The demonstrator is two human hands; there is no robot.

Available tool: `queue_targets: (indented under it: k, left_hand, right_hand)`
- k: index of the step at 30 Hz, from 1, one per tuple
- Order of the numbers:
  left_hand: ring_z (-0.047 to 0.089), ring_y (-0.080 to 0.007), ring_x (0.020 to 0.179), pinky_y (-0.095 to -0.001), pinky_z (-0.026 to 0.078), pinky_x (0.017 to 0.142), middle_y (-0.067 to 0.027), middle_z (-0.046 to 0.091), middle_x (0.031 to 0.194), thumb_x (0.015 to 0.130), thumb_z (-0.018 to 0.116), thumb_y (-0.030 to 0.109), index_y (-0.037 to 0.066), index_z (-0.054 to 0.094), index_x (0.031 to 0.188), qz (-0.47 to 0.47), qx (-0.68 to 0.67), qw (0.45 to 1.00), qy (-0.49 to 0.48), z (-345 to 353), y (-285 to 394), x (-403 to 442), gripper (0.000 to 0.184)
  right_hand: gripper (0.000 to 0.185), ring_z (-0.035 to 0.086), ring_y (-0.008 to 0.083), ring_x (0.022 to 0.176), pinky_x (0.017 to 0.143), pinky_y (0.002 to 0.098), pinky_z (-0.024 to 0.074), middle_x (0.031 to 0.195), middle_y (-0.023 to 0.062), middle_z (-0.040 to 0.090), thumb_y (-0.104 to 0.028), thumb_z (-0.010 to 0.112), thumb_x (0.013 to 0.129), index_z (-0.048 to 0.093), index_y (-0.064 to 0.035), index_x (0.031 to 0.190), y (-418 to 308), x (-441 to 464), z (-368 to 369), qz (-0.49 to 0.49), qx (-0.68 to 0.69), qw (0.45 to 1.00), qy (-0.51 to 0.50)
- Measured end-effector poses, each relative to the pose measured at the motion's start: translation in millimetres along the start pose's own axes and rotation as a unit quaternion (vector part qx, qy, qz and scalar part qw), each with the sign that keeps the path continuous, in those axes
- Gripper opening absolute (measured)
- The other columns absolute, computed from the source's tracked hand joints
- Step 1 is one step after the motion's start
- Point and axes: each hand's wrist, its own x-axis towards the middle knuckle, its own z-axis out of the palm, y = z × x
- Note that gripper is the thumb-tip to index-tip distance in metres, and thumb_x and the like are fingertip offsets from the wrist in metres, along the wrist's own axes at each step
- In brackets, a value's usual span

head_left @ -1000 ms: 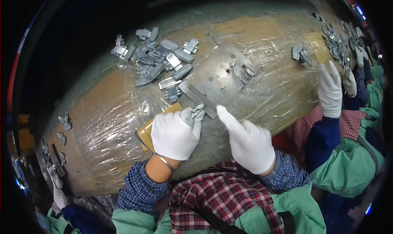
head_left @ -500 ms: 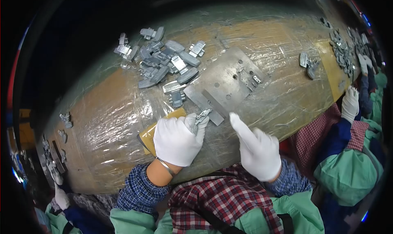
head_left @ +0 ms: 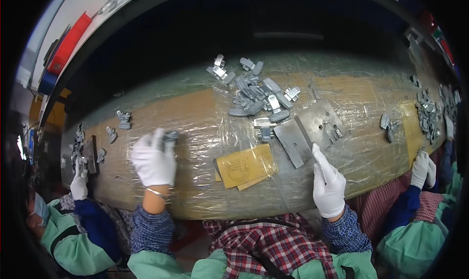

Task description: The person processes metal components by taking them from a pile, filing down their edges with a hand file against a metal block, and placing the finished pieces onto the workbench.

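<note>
Pinching small grey metal part (head_left: 170,136) at fingertips of gloved left hand (head_left: 154,158); not managing to tell exact finger placement, view being blurred. Holding that part at upper right of left hand, over film-covered table (head_left: 195,193); not managing to tell if touching surface. Wearing metal bangle (head_left: 157,193) just below left hand.

Stretching out gloved right hand (head_left: 328,185), fingers straight and pressed close together, pointing up and away. Placing right fingertips right beside grey metal block (head_left: 291,143); not managing to tell if touching. Seeing steel plate (head_left: 312,114) beyond right hand, bearing small metal piece (head_left: 338,132).

Having yellow paper (head_left: 246,166) lying between both hands, apart from each. Seeing heap of grey metal parts (head_left: 255,103) up and right of left hand, beyond yellow paper. Noting two loose parts (head_left: 124,119) up and left of left hand. Spotting co-worker's gloved hand (head_left: 79,185) well left of left hand, plus second co-worker's gloved hands (head_left: 420,169) well right of right hand.
</note>
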Motion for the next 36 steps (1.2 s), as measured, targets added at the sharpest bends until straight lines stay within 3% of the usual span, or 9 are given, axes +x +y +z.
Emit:
queue_targets:
  k: [3,7,10,15,19,25,28,32,36]
  left_hand:
    - [0.064,-0.032,0.099,-0.0434,0.054,0.078,-0.0133,0.07,0.103,0.093,0.075,0.024,0.016,0.08,0.111,-0.042,-0.236,0.971,-0.015,12,-34,21,0.02]
    - [0.069,-0.0358,0.101,-0.0454,0.055,0.092,-0.0142,0.074,0.104,0.094,0.067,0.014,0.012,0.078,0.116,0.032,-0.439,0.897,-0.042,12,29,90,0.024]
    - [0.069,-0.0369,0.114,-0.0451,0.055,0.101,-0.0177,0.074,0.119,0.1,0.057,0.028,0.014,0.076,0.123,-0.04,-0.524,0.838,-0.148,40,84,155,0.034]
    - [0.073,-0.0351,0.104,-0.0447,0.057,0.096,-0.0149,0.075,0.116,0.096,0.064,0.054,0.016,0.081,0.112,0.13,-0.327,0.898,-0.263,12,128,182,0.044]
    - [0.074,-0.0329,0.101,-0.0442,0.058,0.091,-0.0156,0.074,0.113,0.083,0.071,0.071,0.008,0.079,0.099,0.024,-0.378,0.858,-0.348,5,102,169,0.065]
    - [0.069,-0.0351,0.107,-0.0449,0.057,0.093,-0.0145,0.072,0.115,0.092,0.071,0.043,0.013,0.081,0.102,0.074,-0.271,0.932,-0.23,44,38,122,0.032]
    - [0.066,-0.0344,0.11,-0.0462,0.057,0.093,-0.0128,0.068,0.116,0.096,0.068,0.031,0.015,0.08,0.105,0.031,-0.195,0.939,-0.28,60,7,116,0.022]
    - [0.071,-0.0361,0.111,-0.0461,0.056,0.096,-0.018,0.074,0.118,0.103,0.053,0.056,0.013,0.077,0.111,-0.109,-0.378,0.882,-0.258,26,23,129,0.05]
    - [0.07,-0.0386,0.116,-0.0458,0.055,0.099,-0.021,0.074,0.121,0.095,0.049,0.077,0.005,0.071,0.126,-0.022,-0.342,0.867,-0.362,-6,82,150,0.082]
  right_hand:
    - [0.057,0.064,0.0345,0.067,0.064,0.0428,0.052,0.082,0.015,0.068,0.002,0.064,0.094,0.061,-0.0149,0.148,-3,1,-1,0.005,-0.002,1.0,-0.005]
    - [0.055,0.066,0.0349,0.069,0.065,0.0428,0.0528,0.082,0.0157,0.069,0.001,0.064,0.095,0.062,-0.015,0.147,-5,0,1,-0.002,-0.014,1.0,0.002]
    - [0.053,0.067,0.035,0.071,0.066,0.0431,0.0536,0.083,0.0161,0.069,0.0,0.065,0.095,0.062,-0.0157,0.146,-5,-2,4,-0.005,-0.027,1.0,0.013]
    - [0.052,0.068,0.0349,0.072,0.067,0.0435,0.0544,0.083,0.0157,0.07,-0.003,0.066,0.095,0.064,-0.0172,0.145,-6,-2,5,-0.007,-0.036,0.999,0.025]
    - [0.051,0.068,0.034,0.071,0.065,0.0434,0.0541,0.081,0.0146,0.069,-0.004,0.067,0.095,0.064,-0.0182,0.144,-6,-3,5,-0.012,-0.042,0.999,0.026]
    - [0.05,0.068,0.0341,0.07,0.064,0.0434,0.0537,0.079,0.0144,0.068,-0.005,0.067,0.096,0.064,-0.0184,0.144,-7,-2,4,-0.024,-0.045,0.999,0.013]
    - [0.049,0.068,0.034,0.07,0.064,0.0431,0.0539,0.079,0.0145,0.069,-0.006,0.067,0.096,0.064,-0.0182,0.144,-5,-1,5,-0.033,-0.036,0.999,0.013]
    - [0.049,0.069,0.0338,0.071,0.065,0.0427,0.0543,0.081,0.0148,0.07,-0.006,0.067,0.096,0.065,-0.0181,0.143,-4,-2,6,-0.034,-0.039,0.999,0.015]
    - [0.048,0.069,0.0338,0.07,0.065,0.0422,0.0546,0.081,0.0149,0.07,-0.006,0.068,0.096,0.066,-0.0181,0.142,-7,-3,6,-0.038,-0.054,0.998,0.023]
